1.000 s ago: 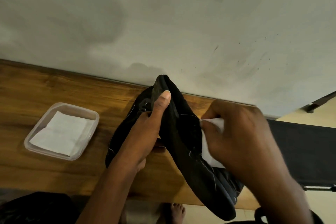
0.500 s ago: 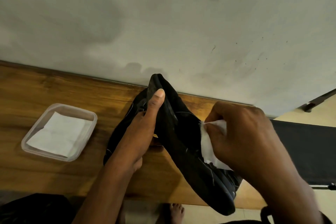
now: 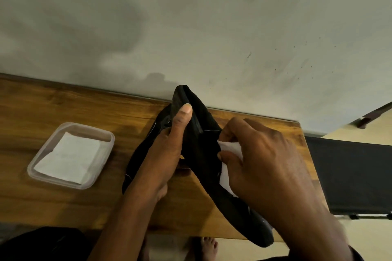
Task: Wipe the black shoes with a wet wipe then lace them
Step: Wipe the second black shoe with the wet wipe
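In the head view, the left hand closes its grip round the far end of a soft black shoe, with the thumb laid along it. The shoe is held tilted above the brown wooden desk, and its near end hangs past the desk's near edge. The right hand pinches a crumpled white wet wipe against the shoe's right side. On the desk to the left, a clear plastic container holds folded white wipes.
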